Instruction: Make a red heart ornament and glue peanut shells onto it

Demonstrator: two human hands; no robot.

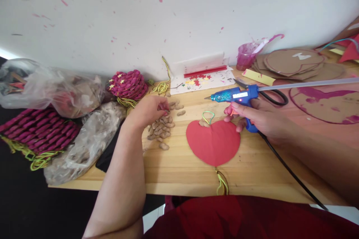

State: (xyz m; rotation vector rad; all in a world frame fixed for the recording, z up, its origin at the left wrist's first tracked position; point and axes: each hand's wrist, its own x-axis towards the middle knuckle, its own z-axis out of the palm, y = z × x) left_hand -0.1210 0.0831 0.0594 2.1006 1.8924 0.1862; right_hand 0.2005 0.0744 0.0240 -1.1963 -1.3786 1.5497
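Note:
My right hand (pixel 265 117) is wrapped round a blue hot glue gun (pixel 234 96), its nozzle pointing left and a long clear glue stick (pixel 308 83) out of its back. Below the nozzle lies a red heart-shaped piece (pixel 213 142), with a green and yellow cord loop (pixel 208 116) at its top and a tassel (pixel 222 183) at its bottom. One peanut (pixel 203 123) sits at its upper edge. Over a pile of peanuts (pixel 160 129), my left hand (pixel 150 110) has its fingers pinched together; whatever is between them is too small to make out.
At left are plastic bags (pixel 81 149) and bundles of painted magenta peanuts (pixel 129 84). By the wall stand a sheet with star sequins (pixel 198 80) and a magenta-stained cup (pixel 245 56). Cardboard pieces (pixel 294 61) and black-handled scissors (pixel 276 99) lie at right; the gun's cord (pixel 291 171) trails over the edge.

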